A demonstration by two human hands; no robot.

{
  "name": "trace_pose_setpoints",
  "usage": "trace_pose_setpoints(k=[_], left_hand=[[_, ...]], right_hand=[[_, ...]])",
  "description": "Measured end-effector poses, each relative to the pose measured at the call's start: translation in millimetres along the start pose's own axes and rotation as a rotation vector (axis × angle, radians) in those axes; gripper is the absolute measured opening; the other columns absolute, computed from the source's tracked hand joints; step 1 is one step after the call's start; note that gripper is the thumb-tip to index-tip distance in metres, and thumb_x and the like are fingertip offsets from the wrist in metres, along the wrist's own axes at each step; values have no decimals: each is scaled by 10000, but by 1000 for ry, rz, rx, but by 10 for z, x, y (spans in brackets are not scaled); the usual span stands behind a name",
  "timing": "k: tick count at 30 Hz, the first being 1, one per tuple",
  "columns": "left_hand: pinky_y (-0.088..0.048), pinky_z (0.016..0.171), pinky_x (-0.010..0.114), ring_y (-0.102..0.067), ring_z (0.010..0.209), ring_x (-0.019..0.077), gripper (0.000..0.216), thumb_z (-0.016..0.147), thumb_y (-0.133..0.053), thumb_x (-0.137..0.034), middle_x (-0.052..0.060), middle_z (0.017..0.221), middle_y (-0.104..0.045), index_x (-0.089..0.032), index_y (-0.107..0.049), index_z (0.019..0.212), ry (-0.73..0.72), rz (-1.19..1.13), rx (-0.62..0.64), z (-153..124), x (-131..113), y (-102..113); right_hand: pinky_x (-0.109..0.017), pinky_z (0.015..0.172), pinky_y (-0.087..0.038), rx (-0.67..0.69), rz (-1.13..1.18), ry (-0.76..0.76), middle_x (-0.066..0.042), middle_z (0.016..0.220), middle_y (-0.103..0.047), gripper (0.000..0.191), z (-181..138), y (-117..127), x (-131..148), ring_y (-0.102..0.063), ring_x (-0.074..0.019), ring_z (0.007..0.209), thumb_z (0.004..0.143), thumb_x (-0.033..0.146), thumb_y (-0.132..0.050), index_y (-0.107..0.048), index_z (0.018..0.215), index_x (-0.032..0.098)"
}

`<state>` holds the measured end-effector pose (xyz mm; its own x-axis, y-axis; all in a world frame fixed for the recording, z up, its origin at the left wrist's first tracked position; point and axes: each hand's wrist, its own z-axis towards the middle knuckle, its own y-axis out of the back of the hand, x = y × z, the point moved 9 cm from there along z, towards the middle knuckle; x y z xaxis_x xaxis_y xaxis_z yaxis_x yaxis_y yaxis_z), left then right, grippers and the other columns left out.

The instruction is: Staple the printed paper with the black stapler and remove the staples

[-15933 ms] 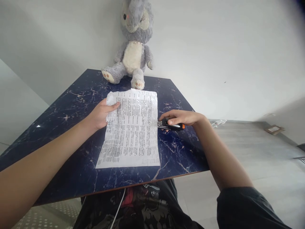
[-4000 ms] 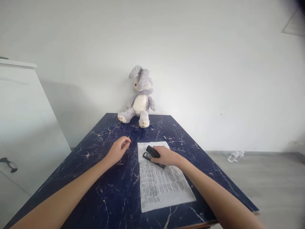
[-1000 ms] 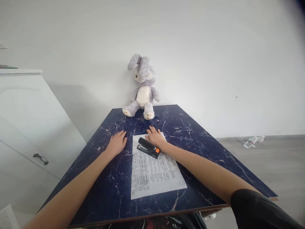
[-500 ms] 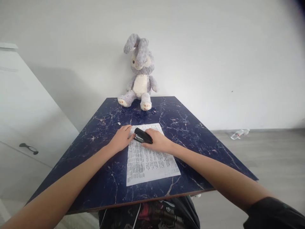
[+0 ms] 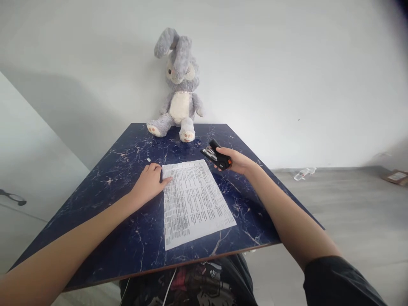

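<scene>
A printed sheet of paper [image 5: 194, 199] lies flat on the dark blue marbled table [image 5: 114, 204]. My left hand [image 5: 150, 180] rests at the sheet's upper left edge, its thumb on the paper and its fingers on the tabletop beside it. It grips nothing. Held in my right hand [image 5: 238, 161] is a black stapler [image 5: 214, 154] with a small orange part. The stapler is over the table, off the sheet's upper right corner, its jaws parted and pointing up and left.
A grey plush rabbit [image 5: 180, 102] sits at the table's far edge against the wall. Near my left hand lies a small white scrap [image 5: 148, 160]. A white cabinet [image 5: 28, 144] stands on the left. Clear plastic [image 5: 304, 173] and a brown box [image 5: 395, 177] are on the floor at right.
My right hand has carried the stapler from over the sheet's top to the right, off the paper. My left hand stays at the sheet's left edge, apart from the stapler. The view has shifted slightly.
</scene>
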<state>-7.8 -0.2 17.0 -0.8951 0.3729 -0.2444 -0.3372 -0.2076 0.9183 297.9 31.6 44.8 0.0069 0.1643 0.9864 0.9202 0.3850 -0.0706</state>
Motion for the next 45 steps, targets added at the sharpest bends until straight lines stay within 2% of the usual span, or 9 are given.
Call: trace_pose_setpoints(k=[3, 9, 12, 16, 21, 26, 33, 39, 45], left_hand=[[-477, 1069, 550, -610, 1185, 393, 409, 900, -647, -488, 189, 1240, -667, -155, -696, 1133, -9, -110, 14, 13, -59, 28], [-560, 884, 442, -722, 953, 286, 185, 930, -618, -378, 68, 995, -728, -230, -568, 1030, 53, -472, -12, 42, 78, 76], [-602, 817, 406, -753, 914, 266, 254, 961, -611, -394, 63, 980, -755, -226, -549, 1143, 79, -766, -51, 57, 156, 89], [-620, 937, 445, -753, 1069, 283, 467, 956, -685, -414, 113, 1222, -757, -219, -549, 1358, 68, -970, -183, 42, 171, 232], [-648, 916, 444, -759, 1037, 287, 544, 932, -773, -403, 79, 1215, -775, -229, -573, 1408, 122, -1162, -142, 4, 154, 230], [-645, 919, 445, -747, 1065, 296, 534, 942, -778, -416, 78, 1223, -777, -196, -619, 1401, 144, -1162, -140, -32, 164, 220], [-625, 953, 483, -740, 1083, 314, 457, 930, -795, -430, 92, 1231, -782, -147, -714, 1280, 143, -1203, -156, -53, 135, 254], [-623, 943, 485, -760, 999, 287, 424, 928, -797, -407, 91, 1174, -800, -152, -738, 1262, 147, -1218, -140, -63, 124, 249], [-646, 906, 497, -778, 972, 295, 360, 907, -797, -425, 99, 1094, -811, -205, -777, 1191, 138, -1205, -136, -66, 81, 265]], right_hand=[[-320, 643, -615, -20, 11, -16, -151, 1072, -735, 537, 28, 85, -39, -715, -228, 827, 878, 558, -766, -653, 1212, 153], [-319, 665, -625, 111, -131, -113, -178, 950, -761, 688, -94, 185, -38, -727, -243, 797, 879, 769, -678, -714, 1086, 114], [-300, 636, -616, 187, -271, -145, -171, 866, -765, 710, -163, 265, -41, -734, -237, 766, 869, 795, -664, -733, 1006, 102], [-289, 622, -605, 270, -363, -141, -140, 865, -769, 579, -219, 342, -52, -732, -215, 739, 869, 683, -739, -740, 967, 112], [-296, 655, -598, 349, -447, -144, -106, 937, -774, 530, -270, 277, -59, -732, -218, 812, 804, 589, -826, -730, 1096, 157], [-316, 815, -590, 488, -563, -82, -128, 1153, -770, 496, -307, 10, 6, -720, -213, 944, 760, 457, -875, -749, 1135, 159], [-242, 608, -508, 555, -643, -64, -137, 1203, -764, 588, -276, -129, -57, -683, -161, 803, 785, 421, -872, -703, 1289, 171], [-232, 586, -492, 611, -668, -20, -117, 1191, -770, 628, -292, -270, -43, -699, -185, 859, 755, 544, -873, -721, 1257, 199], [-290, 735, -555, 668, -689, 7, -95, 1126, -778, 671, -314, -391, -35, -710, -205, 918, 726, 731, -814, -768, 1143, 207]])
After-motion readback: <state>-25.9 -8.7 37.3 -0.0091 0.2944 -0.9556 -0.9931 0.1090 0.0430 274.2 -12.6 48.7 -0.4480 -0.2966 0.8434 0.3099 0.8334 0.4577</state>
